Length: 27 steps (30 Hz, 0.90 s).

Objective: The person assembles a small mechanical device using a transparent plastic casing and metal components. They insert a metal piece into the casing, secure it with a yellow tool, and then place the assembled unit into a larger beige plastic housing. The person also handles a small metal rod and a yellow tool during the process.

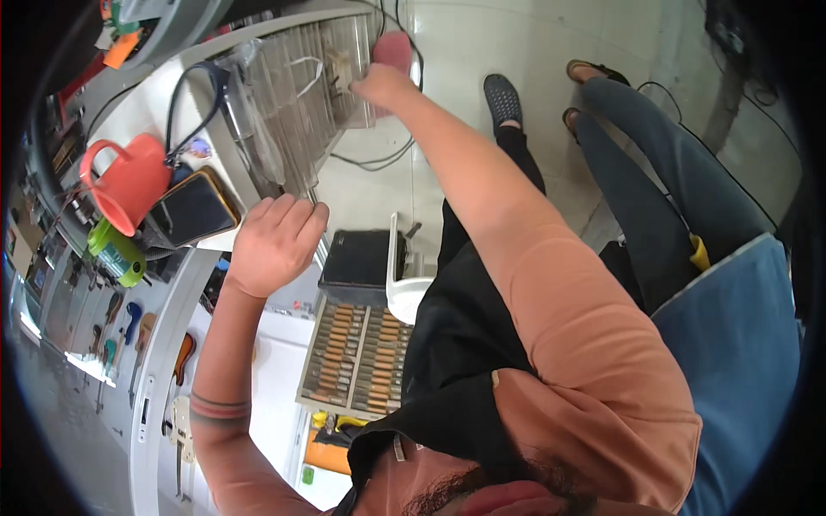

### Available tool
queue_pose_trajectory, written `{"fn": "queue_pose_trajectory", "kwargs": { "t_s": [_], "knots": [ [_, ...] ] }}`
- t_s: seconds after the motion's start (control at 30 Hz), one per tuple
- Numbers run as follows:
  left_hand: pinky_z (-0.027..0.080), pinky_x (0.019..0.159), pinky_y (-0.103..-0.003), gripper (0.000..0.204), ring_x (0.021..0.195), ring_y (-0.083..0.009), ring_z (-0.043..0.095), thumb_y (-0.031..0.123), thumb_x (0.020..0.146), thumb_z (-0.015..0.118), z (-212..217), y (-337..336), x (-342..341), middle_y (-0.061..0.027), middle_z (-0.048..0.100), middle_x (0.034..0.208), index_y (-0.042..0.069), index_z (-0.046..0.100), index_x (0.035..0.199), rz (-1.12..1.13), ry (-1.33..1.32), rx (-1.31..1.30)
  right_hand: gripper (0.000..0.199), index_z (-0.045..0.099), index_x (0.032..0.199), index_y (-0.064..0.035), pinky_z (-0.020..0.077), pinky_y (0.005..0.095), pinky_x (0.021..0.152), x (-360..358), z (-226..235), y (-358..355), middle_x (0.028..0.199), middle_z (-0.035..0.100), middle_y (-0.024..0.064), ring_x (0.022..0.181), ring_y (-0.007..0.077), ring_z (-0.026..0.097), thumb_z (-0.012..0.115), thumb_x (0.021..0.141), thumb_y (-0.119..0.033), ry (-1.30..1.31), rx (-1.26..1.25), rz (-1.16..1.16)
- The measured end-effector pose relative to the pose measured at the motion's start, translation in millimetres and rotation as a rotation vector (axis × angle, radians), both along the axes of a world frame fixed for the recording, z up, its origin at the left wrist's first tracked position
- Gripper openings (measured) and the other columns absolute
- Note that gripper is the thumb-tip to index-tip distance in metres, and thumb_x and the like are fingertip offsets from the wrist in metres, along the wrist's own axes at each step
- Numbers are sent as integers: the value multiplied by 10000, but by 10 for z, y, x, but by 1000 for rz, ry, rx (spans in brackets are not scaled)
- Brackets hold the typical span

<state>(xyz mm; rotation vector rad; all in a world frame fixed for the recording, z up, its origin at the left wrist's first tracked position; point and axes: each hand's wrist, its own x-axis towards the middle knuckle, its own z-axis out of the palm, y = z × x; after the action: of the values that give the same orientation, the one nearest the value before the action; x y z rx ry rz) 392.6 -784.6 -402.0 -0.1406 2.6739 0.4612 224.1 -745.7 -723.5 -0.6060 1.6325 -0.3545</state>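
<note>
My right arm reaches out to the far end of a row of clear plastic drawers (297, 90). There my right hand (383, 90) is closed at the edge of the endmost clear drawer (346, 60); its fingertips are partly hidden. At the near end of the row, my left hand (280, 241) has its fingers curled down by the corner of the white cabinet (215, 129). What those fingers grip, if anything, is hidden. A phone (196, 206) in a yellow-edged case lies beside my left hand, next to an orange-red mug (129, 181).
A green tool (116, 251) lies left of the phone. Below are a black box (354, 262) and a tray of wooden-handled tools (353, 357). Cables (379, 163) and a pink slipper-like thing (393, 52) lie on the floor. Another person's legs (637, 163) are at the right.
</note>
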Motion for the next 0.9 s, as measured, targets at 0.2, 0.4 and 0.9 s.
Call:
{"fn": "queue_pose_trajectory", "kwargs": {
  "t_s": [0.2,0.4,0.9],
  "knots": [
    [468,644,-360,391,763,-209,623,69,743,780,-86,17,37,-19,585,848,75,700,1127,47,142,-4,573,771,1239,-84,569,461,971,-498,47,487,1182,780,202,1149,353,737,684,858,-503,-33,41,58],
    [470,642,-330,286,774,-171,637,111,781,760,-87,48,37,4,591,836,94,722,1064,30,134,-42,617,749,1253,-26,558,462,990,-1158,-50,1167,1188,772,221,1141,378,731,664,846,-482,105,-17,10],
    [447,611,-330,311,703,-175,596,69,729,768,-92,37,-5,1,562,798,100,707,1032,23,133,-22,597,747,1246,-17,568,458,974,-1111,-115,1295,1167,777,217,1110,374,743,651,861,-464,165,-81,-53]
  ]
}}
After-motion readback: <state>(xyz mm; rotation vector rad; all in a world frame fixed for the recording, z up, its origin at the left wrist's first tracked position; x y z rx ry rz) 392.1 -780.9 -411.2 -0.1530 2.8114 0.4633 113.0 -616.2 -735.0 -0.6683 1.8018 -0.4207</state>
